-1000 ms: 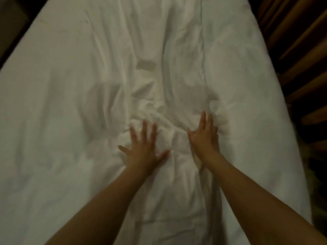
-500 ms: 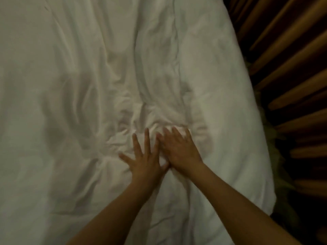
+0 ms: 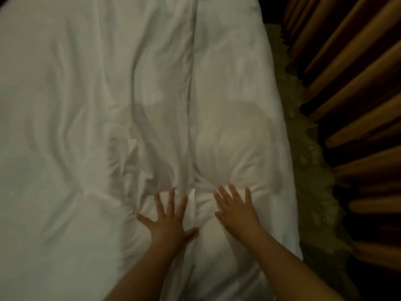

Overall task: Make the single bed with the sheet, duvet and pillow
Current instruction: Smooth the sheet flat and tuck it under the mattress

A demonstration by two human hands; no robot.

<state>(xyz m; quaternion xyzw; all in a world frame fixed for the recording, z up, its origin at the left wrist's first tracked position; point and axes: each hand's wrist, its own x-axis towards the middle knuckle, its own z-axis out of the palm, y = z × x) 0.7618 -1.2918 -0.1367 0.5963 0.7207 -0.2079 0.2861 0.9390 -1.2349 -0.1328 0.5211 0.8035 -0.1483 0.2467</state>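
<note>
Duvet (image 3: 91, 109): white, rumpled, spread across the bed; long fold running down its middle, creases bunched just ahead of the hands
Left hand (image 3: 168, 222): flat on duvet, fingers splayed straight, gripping nothing
Right hand (image 3: 237, 210): flat on duvet beside the left, apart from it, fingers straight, gripping nothing
Curtain (image 3: 351, 88): orange-brown folds, right of bed

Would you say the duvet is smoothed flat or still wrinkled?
Still wrinkled: the duvet shows creases ahead of the flat left hand and right hand.
</note>
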